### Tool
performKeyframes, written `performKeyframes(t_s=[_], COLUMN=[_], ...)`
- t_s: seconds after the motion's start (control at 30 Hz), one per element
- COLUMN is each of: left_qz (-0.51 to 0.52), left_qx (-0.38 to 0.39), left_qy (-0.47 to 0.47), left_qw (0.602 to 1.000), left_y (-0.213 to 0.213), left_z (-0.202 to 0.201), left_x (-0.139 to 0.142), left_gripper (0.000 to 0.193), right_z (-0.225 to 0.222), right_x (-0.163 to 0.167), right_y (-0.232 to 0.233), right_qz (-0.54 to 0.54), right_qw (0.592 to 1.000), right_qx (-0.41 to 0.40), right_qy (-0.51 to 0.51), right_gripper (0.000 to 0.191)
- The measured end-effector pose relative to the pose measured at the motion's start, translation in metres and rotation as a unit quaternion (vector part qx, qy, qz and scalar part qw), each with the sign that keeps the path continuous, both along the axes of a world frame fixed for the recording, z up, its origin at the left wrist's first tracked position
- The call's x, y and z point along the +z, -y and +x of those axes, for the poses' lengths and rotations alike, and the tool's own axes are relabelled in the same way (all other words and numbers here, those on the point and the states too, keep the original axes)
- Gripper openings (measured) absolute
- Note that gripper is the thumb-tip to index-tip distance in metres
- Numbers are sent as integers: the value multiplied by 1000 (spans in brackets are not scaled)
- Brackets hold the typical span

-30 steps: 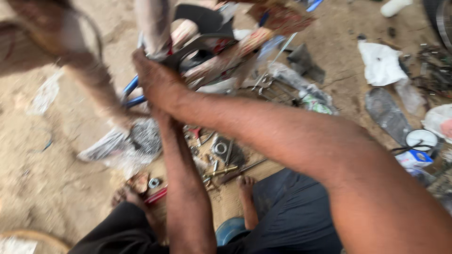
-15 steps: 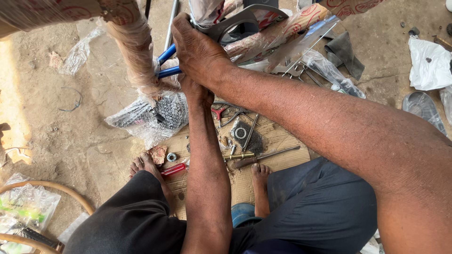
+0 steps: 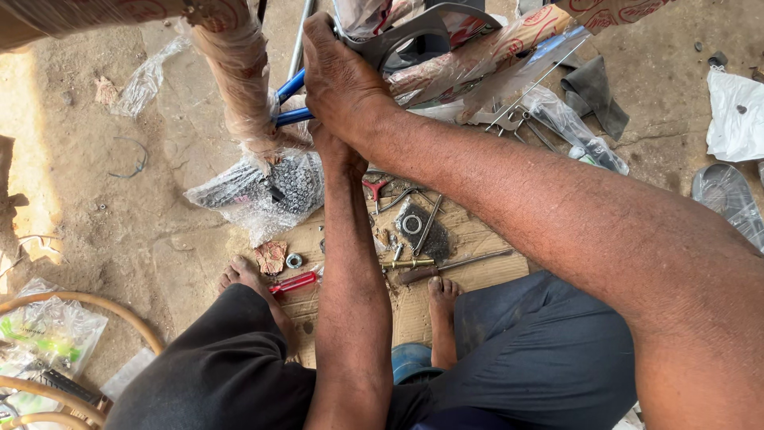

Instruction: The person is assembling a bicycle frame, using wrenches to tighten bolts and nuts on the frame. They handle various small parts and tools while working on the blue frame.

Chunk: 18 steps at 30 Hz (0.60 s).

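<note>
My right hand point(image 3: 338, 80) reaches up from the lower right and closes over a curved grey metal part point(image 3: 410, 28) on a paper- and plastic-wrapped bicycle frame point(image 3: 239, 72). My left hand point(image 3: 333, 153) comes straight up from below and is mostly hidden under the right hand. Two blue tool handles point(image 3: 290, 99) stick out to the left from under both hands, and the left hand appears to grip them. Both hands touch each other at the frame.
On a cardboard sheet point(image 3: 477, 239) between my bare feet point(image 3: 243, 275) lie a red-handled screwdriver point(image 3: 294, 283), red pliers point(image 3: 374, 187), a bearing ring point(image 3: 411, 224) and rods. Around it are a plastic bag of metal parts point(image 3: 263, 187), a white bag point(image 3: 736, 111) and cane hoops point(image 3: 79, 306).
The view has tilted down and steadied, so the hands now sit higher in the picture. Both hands stay clasped at the same spot on the frame.
</note>
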<state>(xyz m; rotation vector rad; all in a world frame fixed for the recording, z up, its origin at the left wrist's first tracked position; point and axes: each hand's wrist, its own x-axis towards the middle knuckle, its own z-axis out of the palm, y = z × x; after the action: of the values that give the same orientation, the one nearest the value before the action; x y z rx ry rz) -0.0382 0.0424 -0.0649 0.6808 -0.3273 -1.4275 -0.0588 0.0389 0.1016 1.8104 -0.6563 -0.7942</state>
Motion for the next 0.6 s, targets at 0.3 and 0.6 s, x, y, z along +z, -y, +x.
performKeyframes(t_s=[0.3, 0.6], left_qz=[43, 44], left_qx=[-3, -8], left_qy=[-60, -74], left_qw=[997, 996], left_y=[-2, -1], left_z=[2, -4], left_x=[8, 5], left_gripper=[15, 19], right_z=[-10, 1], right_x=[-6, 14], right_y=[5, 1], right_qz=[-11, 79], right_qw=[999, 996], right_qx=[43, -40], right_qy=[4, -31], right_gripper=[29, 25])
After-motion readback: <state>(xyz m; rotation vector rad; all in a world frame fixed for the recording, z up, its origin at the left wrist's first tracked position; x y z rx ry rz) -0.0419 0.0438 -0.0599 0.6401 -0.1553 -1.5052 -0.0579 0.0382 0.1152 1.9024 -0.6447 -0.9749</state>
